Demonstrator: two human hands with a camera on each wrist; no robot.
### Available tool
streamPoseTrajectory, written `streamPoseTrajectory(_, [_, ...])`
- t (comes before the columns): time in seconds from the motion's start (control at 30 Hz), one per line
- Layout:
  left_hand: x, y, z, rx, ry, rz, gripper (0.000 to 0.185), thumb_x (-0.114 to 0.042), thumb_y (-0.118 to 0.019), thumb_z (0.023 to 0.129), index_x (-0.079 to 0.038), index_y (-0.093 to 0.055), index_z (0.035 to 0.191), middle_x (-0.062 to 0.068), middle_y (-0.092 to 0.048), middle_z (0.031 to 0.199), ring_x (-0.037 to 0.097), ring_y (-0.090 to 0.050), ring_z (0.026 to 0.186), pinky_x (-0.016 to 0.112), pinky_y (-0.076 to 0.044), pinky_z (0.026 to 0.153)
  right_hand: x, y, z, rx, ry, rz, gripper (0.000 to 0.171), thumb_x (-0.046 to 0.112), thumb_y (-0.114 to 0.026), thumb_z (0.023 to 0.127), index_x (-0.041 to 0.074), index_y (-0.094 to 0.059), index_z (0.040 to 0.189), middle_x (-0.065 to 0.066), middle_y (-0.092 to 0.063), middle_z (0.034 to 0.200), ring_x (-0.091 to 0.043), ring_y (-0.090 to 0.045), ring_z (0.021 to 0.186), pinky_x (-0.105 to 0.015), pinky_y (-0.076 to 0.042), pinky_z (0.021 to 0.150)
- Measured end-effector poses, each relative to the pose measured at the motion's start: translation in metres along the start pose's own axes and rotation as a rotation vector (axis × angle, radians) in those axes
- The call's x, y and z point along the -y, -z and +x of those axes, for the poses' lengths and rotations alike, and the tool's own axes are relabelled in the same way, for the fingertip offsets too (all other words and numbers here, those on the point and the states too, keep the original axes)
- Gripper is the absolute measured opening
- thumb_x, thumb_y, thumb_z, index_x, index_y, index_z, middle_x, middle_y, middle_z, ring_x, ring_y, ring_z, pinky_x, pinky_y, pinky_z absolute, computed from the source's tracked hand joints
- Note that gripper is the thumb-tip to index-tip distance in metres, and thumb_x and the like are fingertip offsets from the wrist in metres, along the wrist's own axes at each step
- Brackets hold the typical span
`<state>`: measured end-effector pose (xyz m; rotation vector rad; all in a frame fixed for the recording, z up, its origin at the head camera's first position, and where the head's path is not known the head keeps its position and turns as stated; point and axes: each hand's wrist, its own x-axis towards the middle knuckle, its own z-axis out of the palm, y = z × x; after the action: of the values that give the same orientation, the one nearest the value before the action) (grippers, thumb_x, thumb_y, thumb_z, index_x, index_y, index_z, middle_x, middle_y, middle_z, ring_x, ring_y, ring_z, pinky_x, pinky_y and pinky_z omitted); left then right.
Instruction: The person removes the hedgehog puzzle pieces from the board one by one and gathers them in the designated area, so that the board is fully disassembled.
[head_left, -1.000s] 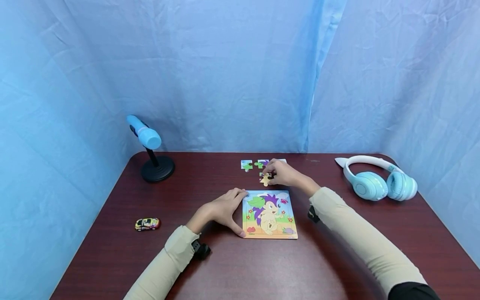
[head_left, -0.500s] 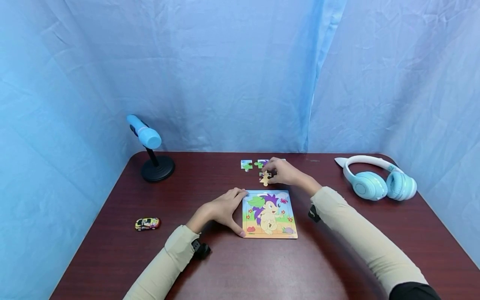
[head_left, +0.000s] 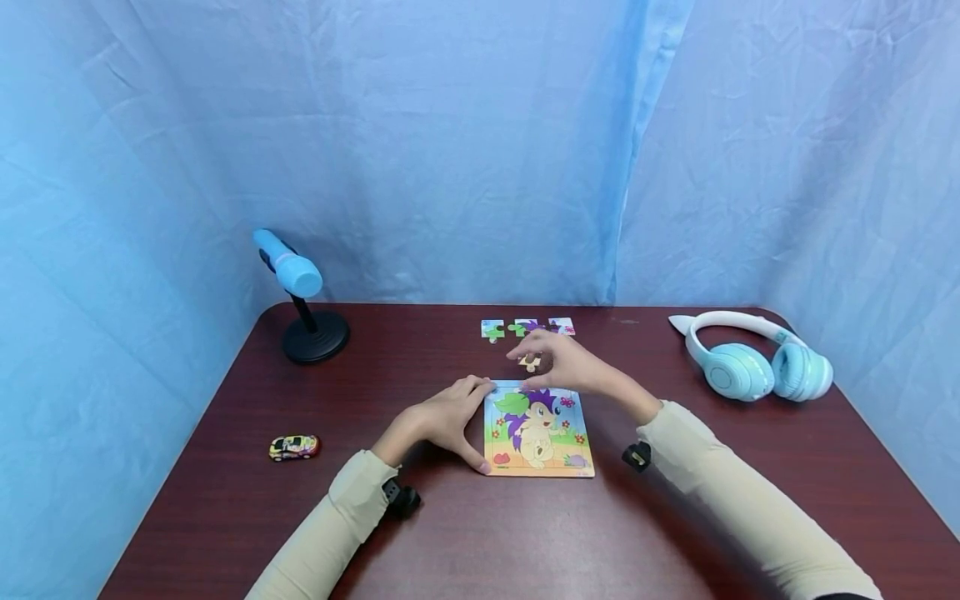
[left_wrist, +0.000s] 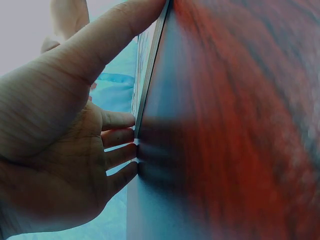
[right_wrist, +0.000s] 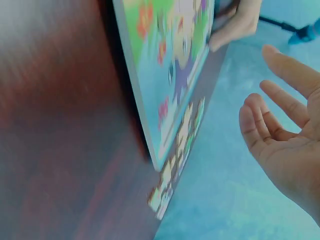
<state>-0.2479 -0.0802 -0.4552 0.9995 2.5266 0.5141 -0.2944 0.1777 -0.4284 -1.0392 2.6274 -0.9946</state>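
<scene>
A square picture puzzle board point(head_left: 537, 433) with a purple-haired hedgehog lies on the table. My left hand point(head_left: 446, 417) rests along its left side, thumb at the near corner and straight fingers at the far corner. In the left wrist view, the left fingers point(left_wrist: 120, 150) touch the board's edge. Raised over the far edge of the board, my right hand point(head_left: 566, 364) has its thumb and fingers spread apart. Nothing shows between the right fingers point(right_wrist: 287, 100) in the right wrist view. Just beyond, a beige puzzle piece point(head_left: 530, 363) lies partly hidden behind this hand.
Beyond the board lie more puzzle pieces: one at left point(head_left: 492, 328), a middle one, and a right one point(head_left: 562, 326). A toy car point(head_left: 294, 447) sits at left, a blue microphone point(head_left: 298, 275) on a stand behind it. Headphones point(head_left: 741, 371) lie at right.
My right hand has come away from the beige piece and back toward the board, its fingers spreading. The far right piece now shows fully. The left hand has stayed put.
</scene>
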Motion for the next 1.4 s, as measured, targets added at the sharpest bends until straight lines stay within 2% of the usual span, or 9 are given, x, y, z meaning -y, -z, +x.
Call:
streamPoseTrajectory(0.17, [0.001, 0.0, -0.001, 0.0, -0.004, 0.0, 0.124, -0.056, -0.089, 0.07, -0.005, -0.023, 0.161, 0.011, -0.032, 0.156, 0.027, -0.035, 0.144, 0.044, -0.034, 0.12, 0.01, -0.011, -0.009, 0.081, 0.034, 0.065, 0.048, 0.017, -0.084, 0.085, 0.002, -0.069, 0.128, -0.016, -0.063, 0.117, -0.032, -0.064, 0.096, -0.035, -0.058, 0.078])
streamPoseTrajectory(0.4, [0.003, -0.004, 0.001, -0.021, -0.02, 0.005, 0.122, -0.054, -0.09, 0.071, -0.004, -0.023, 0.16, 0.013, -0.033, 0.155, 0.029, -0.036, 0.143, 0.047, -0.035, 0.119, 0.011, -0.027, -0.016, 0.155, 0.052, -0.003, 0.048, 0.019, -0.086, 0.083, 0.003, -0.071, 0.126, -0.011, -0.066, 0.106, -0.021, -0.062, 0.084, -0.024, -0.053, 0.068])
streamPoseTrajectory(0.57, [0.002, -0.003, 0.0, -0.023, -0.025, -0.002, 0.121, -0.052, -0.09, 0.071, -0.002, -0.024, 0.16, 0.014, -0.033, 0.154, 0.03, -0.035, 0.143, 0.047, -0.034, 0.119, 0.013, -0.033, -0.017, 0.197, 0.042, -0.047, 0.047, 0.018, -0.086, 0.082, 0.004, -0.072, 0.124, -0.009, -0.067, 0.106, -0.018, -0.061, 0.088, -0.022, -0.051, 0.071])
streamPoseTrajectory(1.1, [0.001, -0.001, 0.0, -0.012, -0.011, -0.007, 0.123, -0.056, -0.09, 0.07, -0.004, -0.024, 0.16, 0.012, -0.033, 0.155, 0.028, -0.035, 0.144, 0.046, -0.035, 0.119, 0.017, -0.037, -0.014, 0.265, -0.007, -0.037, 0.044, 0.01, -0.085, 0.081, 0.006, -0.073, 0.123, -0.007, -0.063, 0.101, -0.019, -0.057, 0.085, -0.023, -0.05, 0.073])
streamPoseTrajectory(1.4, [0.001, 0.0, -0.001, -0.016, -0.017, -0.007, 0.123, -0.055, -0.091, 0.069, -0.004, -0.024, 0.16, 0.012, -0.033, 0.154, 0.028, -0.035, 0.144, 0.045, -0.034, 0.119, 0.016, -0.038, -0.012, 0.26, -0.011, -0.025, 0.041, 0.01, -0.086, 0.08, 0.006, -0.073, 0.12, -0.007, -0.061, 0.098, -0.019, -0.055, 0.084, -0.024, -0.049, 0.074])
